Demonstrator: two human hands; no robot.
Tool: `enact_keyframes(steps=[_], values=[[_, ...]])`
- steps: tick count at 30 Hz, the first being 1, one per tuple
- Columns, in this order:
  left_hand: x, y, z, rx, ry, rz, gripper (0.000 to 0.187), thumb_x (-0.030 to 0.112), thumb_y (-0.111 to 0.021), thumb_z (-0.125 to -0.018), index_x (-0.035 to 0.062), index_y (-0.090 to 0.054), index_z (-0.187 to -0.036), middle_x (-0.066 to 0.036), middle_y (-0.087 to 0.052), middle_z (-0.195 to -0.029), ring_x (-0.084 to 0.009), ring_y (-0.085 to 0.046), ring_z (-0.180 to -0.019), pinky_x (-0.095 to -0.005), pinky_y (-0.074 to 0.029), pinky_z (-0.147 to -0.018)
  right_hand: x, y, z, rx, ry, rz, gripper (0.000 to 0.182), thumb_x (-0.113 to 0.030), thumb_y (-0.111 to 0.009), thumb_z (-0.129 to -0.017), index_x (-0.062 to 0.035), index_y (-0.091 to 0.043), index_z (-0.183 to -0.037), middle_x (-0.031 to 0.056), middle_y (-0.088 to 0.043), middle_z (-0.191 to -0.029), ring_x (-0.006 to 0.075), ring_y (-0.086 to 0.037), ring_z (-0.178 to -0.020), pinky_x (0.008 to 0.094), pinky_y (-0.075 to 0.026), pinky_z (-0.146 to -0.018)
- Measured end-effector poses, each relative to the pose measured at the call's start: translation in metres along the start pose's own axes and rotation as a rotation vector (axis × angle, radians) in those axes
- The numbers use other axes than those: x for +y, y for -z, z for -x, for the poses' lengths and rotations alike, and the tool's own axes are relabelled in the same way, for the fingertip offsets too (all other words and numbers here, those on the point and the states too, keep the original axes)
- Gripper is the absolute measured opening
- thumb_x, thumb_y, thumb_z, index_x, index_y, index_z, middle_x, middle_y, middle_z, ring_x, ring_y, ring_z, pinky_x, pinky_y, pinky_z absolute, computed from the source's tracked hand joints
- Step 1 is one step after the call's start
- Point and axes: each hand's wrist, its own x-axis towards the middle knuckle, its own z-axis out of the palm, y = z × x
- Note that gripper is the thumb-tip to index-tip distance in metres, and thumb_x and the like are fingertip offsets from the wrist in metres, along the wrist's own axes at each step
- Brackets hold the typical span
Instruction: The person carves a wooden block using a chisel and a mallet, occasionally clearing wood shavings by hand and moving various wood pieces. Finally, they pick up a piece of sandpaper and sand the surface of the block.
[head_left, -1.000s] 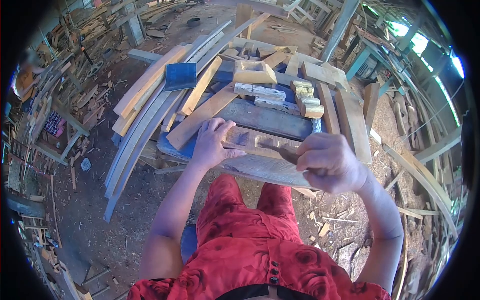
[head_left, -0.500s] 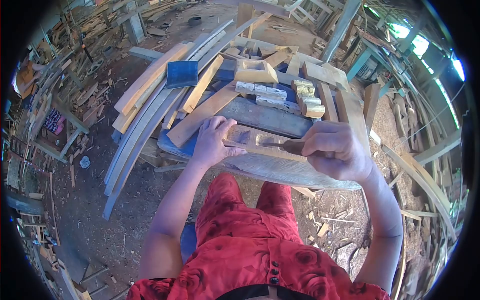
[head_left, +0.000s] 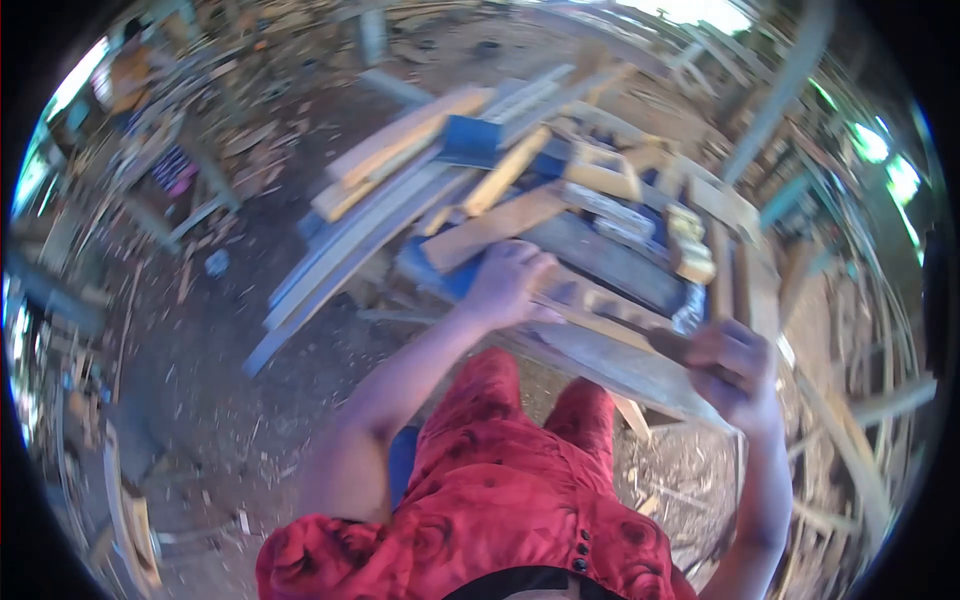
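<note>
A pale wooden block (head_left: 608, 328) with rectangular recesses in its top lies along the near edge of the work table (head_left: 640, 375). My left hand (head_left: 508, 285) is closed on the block's left end, thumb on the near side and fingers over the top. In my right hand (head_left: 735, 375) is a chisel (head_left: 668, 345) with a dark brown handle, its tip towards the recesses. Blur hides whether the tip touches the wood. A wide dark plank (head_left: 620, 262) lies just beyond the block.
Flaky whitish pieces (head_left: 610, 208), yellowish blocks (head_left: 688, 245) and a hollowed wooden block (head_left: 603, 172) lie farther back. Long boards (head_left: 375, 255) stick out at the left, with a blue square sheet (head_left: 470, 140) on them. A distant person (head_left: 130, 80) is at upper left.
My view has turned left, so the table appears farther right and tilted, with more blur. My left hand still holds the block, my right the chisel.
</note>
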Motion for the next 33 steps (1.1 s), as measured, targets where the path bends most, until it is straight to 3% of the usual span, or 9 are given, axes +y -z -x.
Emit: enact_keyframes(steps=[3, 10, 12, 13, 15, 18, 22, 25, 33], values=[[0.017, 0.018, 0.023, 0.093, 0.095, 0.01, 0.08, 0.055, -0.082, -0.049, 0.0064, -0.06, -0.108, -0.012, -0.058, -0.105, -0.0331, -0.053, -0.106, -0.0453, -0.041, -0.093, -0.011, 0.014, 0.018, 0.166, -0.152, -0.194, 0.018, 0.008, -0.06, -0.063, 0.0026, -0.061, -0.08, 0.0147, -0.062, -0.09, 0.0184, -0.059, -0.074, 0.0264, -0.045, -0.063], [0.028, 0.067, 0.127, 0.182, 0.439, 0.347, 0.072, 0.036, -0.089, -0.056, 0.0012, -0.059, -0.111, -0.016, -0.059, -0.104, -0.0333, -0.061, -0.089, -0.0394, -0.052, -0.078, -0.006, 0.031, 0.029, 0.349, -0.033, -0.089, 0.017, -0.005, -0.064, -0.074, -0.0032, -0.058, -0.089, 0.0159, -0.062, -0.094, 0.0174, -0.058, -0.078, 0.0267, -0.043, -0.071], [0.016, 0.073, 0.176, 0.154, 0.876, 0.931, 0.072, 0.044, -0.082, -0.066, 0.0016, -0.056, -0.117, -0.016, -0.061, -0.105, -0.0326, -0.063, -0.092, -0.0415, -0.053, -0.08, -0.003, 0.027, 0.024, 0.325, -0.014, -0.097, 0.018, -0.008, -0.066, -0.074, -0.0045, -0.058, -0.089, 0.0157, -0.062, -0.095, 0.0182, -0.058, -0.079, 0.0275, -0.043, -0.071], [0.013, 0.077, 0.198, 0.156, 0.882, 0.914, 0.072, 0.044, -0.082, -0.066, 0.0016, -0.056, -0.117, -0.016, -0.061, -0.105, -0.0326, -0.063, -0.092, -0.0415, -0.053, -0.08, -0.002, 0.022, 0.021, 0.327, -0.02, -0.164, 0.018, -0.008, -0.066, -0.073, -0.0045, -0.057, -0.089, 0.0156, -0.062, -0.094, 0.0185, -0.058, -0.079, 0.0283, -0.043, -0.072], [0.015, 0.081, 0.234, 0.336, 1.049, 1.481, 0.084, 0.071, -0.058, -0.075, 0.0019, -0.052, -0.123, -0.016, -0.061, -0.105, -0.0327, -0.063, -0.092, -0.05, -0.054, -0.078, 0.0, 0.013, 0.017, 0.32, -0.022, -0.173, 0.018, -0.008, -0.066, -0.073, -0.0046, -0.057, -0.088, 0.0155, -0.062, -0.094, 0.0186, -0.058, -0.079, 0.0287, -0.043, -0.072], [0.023, 0.083, 0.258, 0.479, 1.032, 1.927, 0.1, 0.087, -0.039, -0.071, 0.0025, -0.05, -0.122, -0.018, -0.06, -0.104, -0.0347, -0.062, -0.091, -0.0509, -0.053, -0.075, 0.008, 0.005, 0.017, 0.294, -0.059, -0.201, 0.018, -0.008, -0.067, -0.073, -0.0048, -0.057, -0.088, 0.0154, -0.063, -0.094, 0.0189, -0.058, -0.08, 0.0294, -0.043, -0.073], [0.026, 0.08, 0.253, 0.677, 0.998, 1.999, 0.102, 0.089, -0.038, -0.069, 0.002, -0.05, -0.12, -0.017, -0.06, -0.101, -0.0353, -0.062, -0.093, -0.0476, -0.052, -0.073, 0.01, -0.001, 0.018, 0.285, -0.101, -0.247, 0.019, -0.009, -0.068, -0.073, -0.0052, -0.058, -0.089, 0.0154, -0.063, -0.095, 0.0196, -0.059, -0.083, 0.0298, -0.043, -0.074], [0.026, 0.084, 0.236, 0.622, 0.858, 1.94, 0.1, 0.088, -0.037, -0.071, 0.0022, -0.05, -0.12, -0.017, -0.06, -0.101, -0.0349, -0.062, -0.092, -0.0461, -0.052, -0.073, 0.008, 0.0, 0.02, 0.321, -0.129, -0.304, 0.021, -0.011, -0.07, -0.073, -0.0047, -0.059, -0.089, 0.0157, -0.063, -0.096, 0.0199, -0.059, -0.084, 0.0303, -0.044, -0.075], [0.017, 0.079, 0.221, 0.699, 1.077, 1.792, 0.093, 0.084, -0.034, -0.077, 0.0042, -0.05, -0.122, -0.014, -0.061, -0.105, -0.0349, -0.064, -0.089, -0.0457, -0.054, -0.067, 0.019, -0.006, 0.027, 0.371, -0.084, -0.26, 0.022, -0.008, -0.067, -0.069, -0.0024, -0.059, -0.089, 0.018, -0.062, -0.097, 0.0228, -0.059, -0.089, 0.0327, -0.044, -0.08]])
